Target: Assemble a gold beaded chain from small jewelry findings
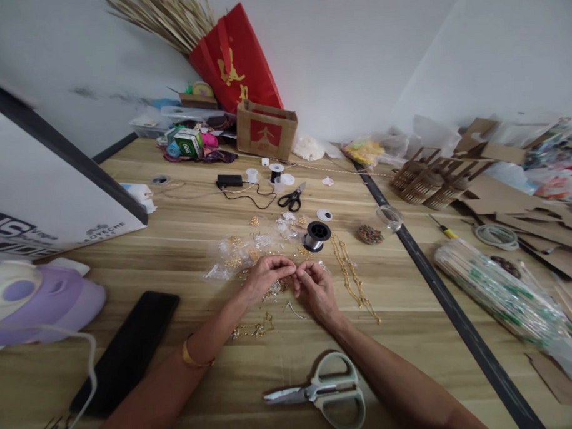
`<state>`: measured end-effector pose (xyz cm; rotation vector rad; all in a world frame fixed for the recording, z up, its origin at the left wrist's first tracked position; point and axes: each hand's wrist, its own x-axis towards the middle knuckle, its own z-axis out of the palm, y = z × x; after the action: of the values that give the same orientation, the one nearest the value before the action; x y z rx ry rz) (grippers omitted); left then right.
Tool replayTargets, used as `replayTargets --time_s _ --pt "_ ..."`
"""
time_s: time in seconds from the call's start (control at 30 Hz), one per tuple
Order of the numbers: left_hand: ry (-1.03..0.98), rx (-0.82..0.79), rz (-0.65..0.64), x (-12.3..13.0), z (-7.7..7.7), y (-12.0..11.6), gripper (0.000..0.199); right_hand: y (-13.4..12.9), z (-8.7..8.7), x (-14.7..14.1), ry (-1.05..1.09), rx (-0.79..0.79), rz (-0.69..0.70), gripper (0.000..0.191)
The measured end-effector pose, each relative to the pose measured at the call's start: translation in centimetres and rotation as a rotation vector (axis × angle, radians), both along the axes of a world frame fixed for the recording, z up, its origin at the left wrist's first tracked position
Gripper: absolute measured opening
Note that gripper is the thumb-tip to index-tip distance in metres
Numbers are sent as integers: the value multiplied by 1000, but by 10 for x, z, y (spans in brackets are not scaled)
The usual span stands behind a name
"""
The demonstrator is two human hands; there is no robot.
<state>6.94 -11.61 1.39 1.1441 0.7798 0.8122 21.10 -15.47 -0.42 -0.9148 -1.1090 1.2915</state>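
Observation:
My left hand [272,272] and my right hand [315,285] meet at the fingertips over the middle of the table. Both are pinched closed; whatever sits between the fingers is too small to make out. Under them lies a scatter of small silvery beads [274,291]. A thin silvery chain [296,311] rests just below my fingers, with a gold chain piece [252,329] to its left. Long gold chains [348,272] lie right of my right hand. Behind my hands stand a black spool of wire [317,236] and small plastic bags of gold pieces [240,250].
Large light-handled scissors [336,391] lie between my forearms, and black scissors [292,197] farther back. At left are a black phone [126,351] and a purple-white device [45,298]. A bag of beads [370,234], a wrapped stick bundle [499,294] and cardboard [525,212] lie right.

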Motion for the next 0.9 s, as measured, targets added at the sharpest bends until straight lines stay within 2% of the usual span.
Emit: replayTargets --time_s 0.13,0.27,0.47,0.7,0.9 --pt "12 15 -11 0 1 0 25 1 -1 0 3 -14 11 29" --pt "9 27 61 1 -1 1 23 0 -1 0 -10 -10 17 29" --pt "-52 -31 75 3 1 0 20 0 -2 0 33 -19 29 25" --pt "-21 -46 104 1 -2 1 21 0 -3 1 17 -10 24 24" --pt "-50 -51 57 0 -3 2 23 0 -2 0 19 3 27 24"
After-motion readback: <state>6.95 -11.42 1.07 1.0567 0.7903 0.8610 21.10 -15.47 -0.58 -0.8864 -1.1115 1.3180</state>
